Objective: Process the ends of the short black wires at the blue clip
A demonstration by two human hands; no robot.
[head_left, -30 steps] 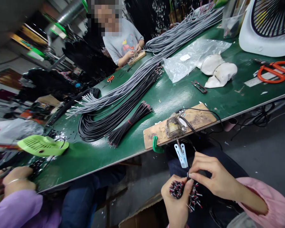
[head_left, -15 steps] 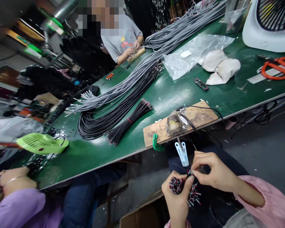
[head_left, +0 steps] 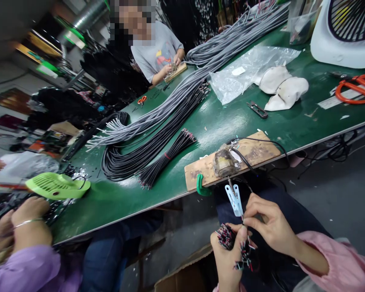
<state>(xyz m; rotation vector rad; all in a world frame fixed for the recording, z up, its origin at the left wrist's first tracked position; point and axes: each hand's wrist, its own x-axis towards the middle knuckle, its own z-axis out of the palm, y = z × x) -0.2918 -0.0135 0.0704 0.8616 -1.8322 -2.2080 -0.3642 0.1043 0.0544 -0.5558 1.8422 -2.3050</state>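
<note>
My left hand (head_left: 227,257) is closed around a bundle of thin black cables (head_left: 226,236) with red and white wire ends. More loose wire ends stick out below its thumb. My right hand (head_left: 270,223) pinches a single cable end beside the left thumb, just under a light blue clothespin (head_left: 234,199). The clothespin hangs below the table edge on a metal tip that comes from a grimy taped lump (head_left: 224,162) on a wooden board (head_left: 258,147). What lies right between the fingertips is mostly hidden.
A green clamp (head_left: 202,186) sits at the board's edge. On the green table (head_left: 167,190) lie black cables (head_left: 140,162), a tied bundle (head_left: 167,159), grey cables (head_left: 170,101), orange scissors (head_left: 354,91) and a green fan (head_left: 57,186). Co-workers sit at the left and across.
Both hands remain together under the clothespin, and the pinched wire end is now closer to it. The loose ends below my left thumb have shifted. The co-worker's hands at left have moved.
</note>
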